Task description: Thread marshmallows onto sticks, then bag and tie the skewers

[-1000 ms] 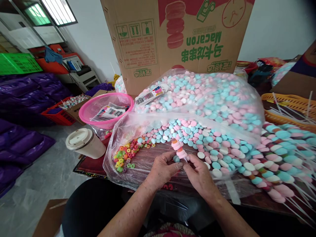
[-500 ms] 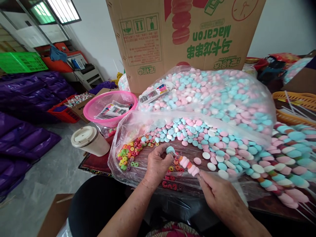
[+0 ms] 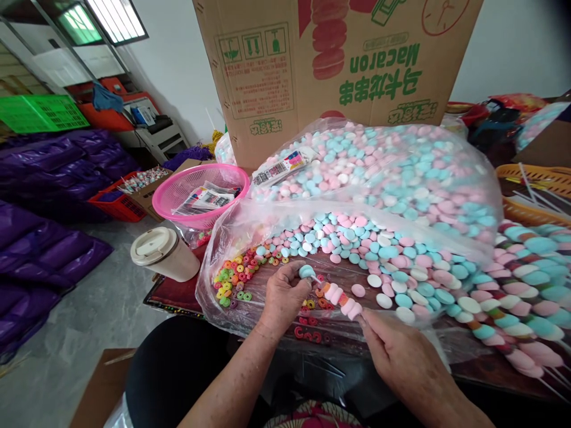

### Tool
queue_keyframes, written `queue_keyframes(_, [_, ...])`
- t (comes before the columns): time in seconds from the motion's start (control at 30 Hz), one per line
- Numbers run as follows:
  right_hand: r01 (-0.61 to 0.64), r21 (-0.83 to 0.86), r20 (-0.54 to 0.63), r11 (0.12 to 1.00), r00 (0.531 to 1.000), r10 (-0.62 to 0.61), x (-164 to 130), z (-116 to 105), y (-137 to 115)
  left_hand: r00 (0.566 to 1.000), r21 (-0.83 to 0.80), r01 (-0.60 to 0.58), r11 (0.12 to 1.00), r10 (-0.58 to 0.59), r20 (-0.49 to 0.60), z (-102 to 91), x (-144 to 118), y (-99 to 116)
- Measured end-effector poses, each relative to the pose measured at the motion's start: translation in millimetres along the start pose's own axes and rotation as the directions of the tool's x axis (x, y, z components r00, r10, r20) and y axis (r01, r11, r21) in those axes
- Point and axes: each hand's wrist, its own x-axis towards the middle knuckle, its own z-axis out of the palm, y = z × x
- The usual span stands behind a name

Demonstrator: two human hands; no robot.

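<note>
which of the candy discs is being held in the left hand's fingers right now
The blue disc pinched at the tip of the skewer by the left hand. The other discs lie loose in the plastic bag or are already threaded on skewers.

White wall (image 3: 513, 47) behind, grey concrete floor (image 3: 80, 333). Window (image 3: 113, 18) top left, daylight coming in. Purple sacks (image 3: 49, 238) piled along the left side (green crate (image 3: 40, 113) above them). White shelf unit (image 3: 167, 139) against the wall.

dark table (image 3: 178, 297), plastic sheet (image 3: 232, 309), perhaps a cup (image 3: 164, 254)
</note>
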Motion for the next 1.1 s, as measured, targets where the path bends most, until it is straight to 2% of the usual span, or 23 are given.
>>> queue_keyframes(0.17, [-0.001, -0.051, 0.049, 0.999, 0.999, 0.003, -0.2, 3.8, -1.7, 0.998, 0.083, -0.059, 0.995, 0.061, -0.025, 0.3, -2.2, -1.8])
queue_keyframes(0.37, [-0.001, -0.103, 0.115, 0.995, 0.993, 0.013, -3.6, 10.6, 4.1, 0.987, 0.247, -0.156, 0.956, 0.159, 0.007, -0.8, -2.9, -9.2])
queue_keyframes(0.47, [0.005, -0.086, 0.192, 0.996, 0.981, 0.011, -3.3, 12.3, 8.7, 0.967, 0.425, -0.25, 0.87, 0.251, 0.055, -2.7, -3.7, -13.7])
queue_keyframes(0.57, [-0.049, -0.089, 0.237, 0.995, 0.969, 0.069, -1.1, 10.6, 6.2, 0.939, 0.586, -0.319, 0.745, 0.33, 0.092, -3.5, -5.3, -15.2])
queue_keyframes(0.7, [-0.116, -0.081, 0.3, 0.99, 0.944, 0.135, 1.6, 7.5, -4.4, 0.921, 0.669, -0.348, 0.657, 0.373, 0.113, -1.3, -6.5, -15.6])
queue_keyframes(0.83, [-0.148, -0.073, 0.317, 0.986, 0.934, 0.163, 3.2, 10.0, -10.2, 0.927, 0.666, -0.328, 0.669, 0.365, 0.09, 1.9, -4.3, -19.4])
queue_keyframes(1.03, [-0.21, 0.007, 0.433, 0.978, 0.882, 0.186, 6.8, 19.7, -13.1, 0.957, 0.558, -0.264, 0.787, 0.284, 0.053, 4.2, -0.2, -27.4])
queue_keyframes(1.1, [-0.217, 0.036, 0.435, 0.975, 0.882, 0.181, 6.8, 23.3, -13.4, 0.966, 0.52, -0.245, 0.818, 0.254, 0.057, 5.0, 0.5, -28.4])
